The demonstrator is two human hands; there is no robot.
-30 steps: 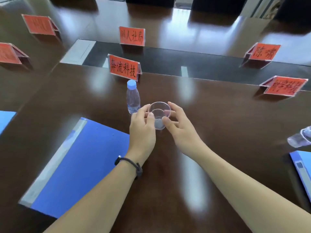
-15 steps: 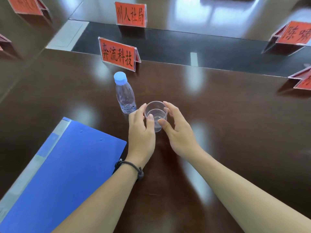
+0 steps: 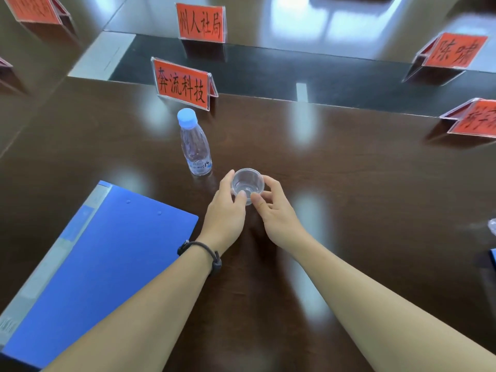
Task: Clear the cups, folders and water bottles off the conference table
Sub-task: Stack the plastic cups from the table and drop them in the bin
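Observation:
A small clear plastic cup stands on the dark wooden conference table. My left hand holds its left side, thumb and fingers curled round the wall. From the right, my right hand grips the same cup. A clear water bottle with a light blue cap stands upright just left of and behind the cup, apart from my hands. A blue folder lies flat at the lower left.
Red name cards stand behind: one right behind the bottle, another farther back, others at the right. A blue folder corner and a clear plastic item show at the right edge.
The view has shifted closer and downward. Both hands stay on the cup, with their thumbs now nearer each other at its front.

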